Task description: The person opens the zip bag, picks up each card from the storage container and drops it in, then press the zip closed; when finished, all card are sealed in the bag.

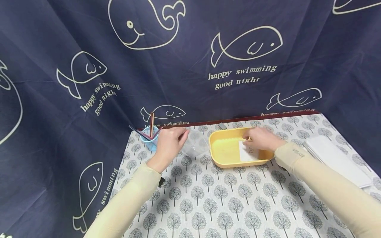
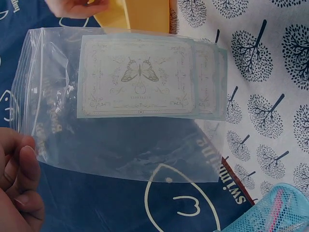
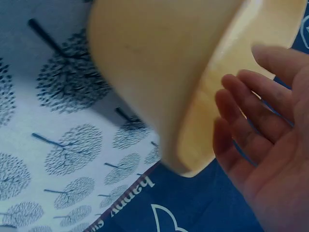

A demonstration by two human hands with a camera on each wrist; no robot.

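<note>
My left hand (image 1: 171,143) pinches the zip edge of a clear zip bag (image 2: 145,150), which hangs out to the right of the fingers. Several pale printed cards (image 2: 137,77) show through the plastic in the left wrist view, the front one with a butterfly in an ornate frame. My right hand (image 1: 260,138) is over the yellow tray (image 1: 224,148), above a white card (image 1: 244,155) with a small drawing lying inside. In the right wrist view its fingers (image 3: 246,118) are loosely bent, thumb apart, with nothing between them; the tray wall hides the card there.
A blue mesh cup (image 1: 152,145) with pencils stands at the back left, close to my left hand. Behind the tray lies a small grey block (image 1: 222,126). A flat white case (image 1: 336,160) lies on the right, beside my right forearm. A dark blue curtain (image 1: 190,76) hangs behind the table.
</note>
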